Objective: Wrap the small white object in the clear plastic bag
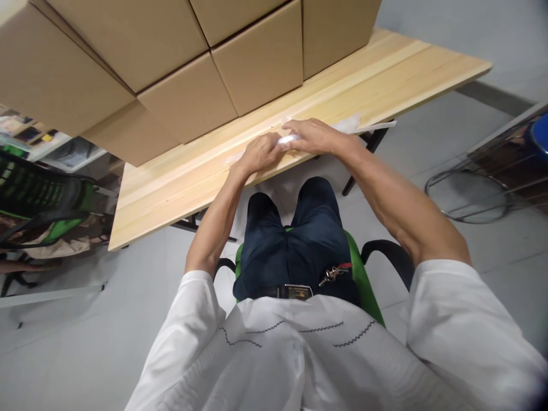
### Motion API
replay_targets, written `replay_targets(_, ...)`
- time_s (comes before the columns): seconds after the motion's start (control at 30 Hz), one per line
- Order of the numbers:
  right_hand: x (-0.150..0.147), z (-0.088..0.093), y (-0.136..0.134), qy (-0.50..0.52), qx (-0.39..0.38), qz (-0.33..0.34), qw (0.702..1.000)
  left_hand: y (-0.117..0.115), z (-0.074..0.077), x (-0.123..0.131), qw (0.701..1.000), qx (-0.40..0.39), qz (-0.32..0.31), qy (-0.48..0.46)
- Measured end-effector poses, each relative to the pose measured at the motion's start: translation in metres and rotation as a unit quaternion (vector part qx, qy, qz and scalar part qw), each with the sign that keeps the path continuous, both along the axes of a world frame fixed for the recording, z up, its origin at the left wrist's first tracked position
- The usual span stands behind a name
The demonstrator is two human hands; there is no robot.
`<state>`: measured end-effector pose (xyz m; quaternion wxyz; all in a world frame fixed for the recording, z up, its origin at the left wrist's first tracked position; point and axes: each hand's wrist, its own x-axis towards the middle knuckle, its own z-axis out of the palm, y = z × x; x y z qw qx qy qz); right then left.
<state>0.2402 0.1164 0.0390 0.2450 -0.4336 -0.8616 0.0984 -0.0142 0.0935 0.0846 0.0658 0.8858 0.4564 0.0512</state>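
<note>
Close to the front edge of the wooden table, my left hand (260,153) is closed, its fingers curled against a small white rolled piece (287,138). From the other side my right hand (317,136) pinches the same white piece between thumb and fingers. Whether it is paper, film or cloth I cannot tell. Thin, pale, see-through material (346,124) lies beside my right wrist, and a narrow white strip (377,127) juts past the table edge there. A little more pale material (234,157) shows left of my left hand.
Large cardboard boxes (257,63) stand stacked along the back of the wooden table (162,191). I sit on a green chair (363,279) with black armrests. Another chair (43,188) and part of a person are at left. A metal rack (514,165) stands at right.
</note>
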Motion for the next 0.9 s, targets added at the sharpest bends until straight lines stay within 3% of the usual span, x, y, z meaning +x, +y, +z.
replay_targets(0.13, 0.009, -0.008, 0.015, 0.010, 0.002, -0.022, 1.000, 0.019, 0.002, 0.005, 0.999, -0.026, 0.008, -0.023)
replay_targets(0.3, 0.011, -0.020, 0.023, 0.031, 0.010, -0.063, 0.997, 0.036, -0.009, 0.008, 0.997, -0.028, 0.055, -0.046)
replay_targets(0.47, 0.010, -0.014, 0.014, -0.009, 0.013, -0.097, 0.995, 0.037, -0.019, 0.011, 0.993, -0.012, 0.104, -0.055)
replay_targets(0.6, 0.008, -0.020, 0.012, -0.012, 0.028, -0.120, 0.992, 0.033, -0.022, 0.015, 0.989, 0.003, 0.136, -0.055)
replay_targets(0.73, 0.004, -0.025, 0.009, 0.007, 0.062, -0.108, 0.992, 0.034, -0.024, 0.017, 0.990, 0.016, 0.138, -0.040)
replay_targets(0.9, -0.011, -0.020, -0.010, -0.009, 0.082, -0.056, 0.995, 0.038, -0.027, 0.017, 0.989, 0.021, 0.139, -0.042)
